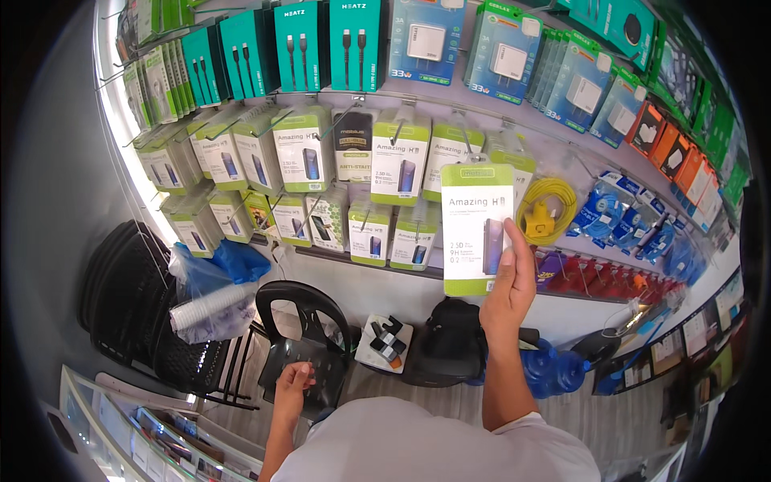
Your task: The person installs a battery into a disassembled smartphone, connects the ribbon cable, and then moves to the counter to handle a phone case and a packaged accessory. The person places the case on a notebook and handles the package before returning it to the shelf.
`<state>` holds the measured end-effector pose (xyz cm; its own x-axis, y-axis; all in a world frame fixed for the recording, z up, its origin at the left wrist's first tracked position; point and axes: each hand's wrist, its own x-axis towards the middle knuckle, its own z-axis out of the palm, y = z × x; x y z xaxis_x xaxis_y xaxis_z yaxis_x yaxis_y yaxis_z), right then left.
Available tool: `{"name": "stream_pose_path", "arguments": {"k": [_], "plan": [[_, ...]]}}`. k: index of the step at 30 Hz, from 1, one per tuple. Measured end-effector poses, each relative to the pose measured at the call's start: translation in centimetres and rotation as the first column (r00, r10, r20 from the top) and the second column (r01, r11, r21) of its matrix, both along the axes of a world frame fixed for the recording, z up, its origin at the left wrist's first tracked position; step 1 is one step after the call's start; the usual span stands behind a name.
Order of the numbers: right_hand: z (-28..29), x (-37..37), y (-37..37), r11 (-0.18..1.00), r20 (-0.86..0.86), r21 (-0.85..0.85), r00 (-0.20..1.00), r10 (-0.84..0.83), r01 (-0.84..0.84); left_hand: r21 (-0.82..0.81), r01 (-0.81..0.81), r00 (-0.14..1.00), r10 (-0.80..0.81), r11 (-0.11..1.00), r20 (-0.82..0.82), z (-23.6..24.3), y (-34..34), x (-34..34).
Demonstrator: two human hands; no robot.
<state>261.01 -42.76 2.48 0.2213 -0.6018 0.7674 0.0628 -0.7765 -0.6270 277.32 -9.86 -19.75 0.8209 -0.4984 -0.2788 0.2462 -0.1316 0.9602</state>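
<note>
My right hand (pixel 511 281) grips a flat white and green phone screen protector pack (pixel 470 233) by its right edge. The thumb lies across its front, and the pack is held upright before the display wall. Lower left, my left hand (pixel 295 379) is loosely closed with curled fingers, and I see nothing in it. It hovers in front of the black chair (pixel 317 353). Behind the held pack, similar white and green packs (pixel 399 157) hang on hooks in two rows.
Teal cable boxes (pixel 301 48) and blue charger packs (pixel 426 40) hang above. A coiled yellow cable (pixel 546 210) hangs to the right. Below stand a small white stool (pixel 384 345) with dark items, a black bag (pixel 444 345) and a blue water jug (pixel 554 371). A glass case (pixel 104 418) borders the lower left.
</note>
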Motion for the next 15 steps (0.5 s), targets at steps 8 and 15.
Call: {"name": "stream_pose_path", "arguments": {"k": [8, 15], "plan": [[-1.5, 3.3, -2.1, 0.998, -0.265, 0.016, 0.963, -0.059, 0.065, -0.019, 0.006, 1.000, -0.006, 1.000, -0.010, -0.6, 1.0, 0.7], [-0.7, 8.1, -6.2, 0.974, -0.529, -0.047, 0.822, -0.211, 0.220, -0.023, -0.050, 0.998, 0.049, 0.998, -0.042, 0.0, 2.8, 1.4]]}}
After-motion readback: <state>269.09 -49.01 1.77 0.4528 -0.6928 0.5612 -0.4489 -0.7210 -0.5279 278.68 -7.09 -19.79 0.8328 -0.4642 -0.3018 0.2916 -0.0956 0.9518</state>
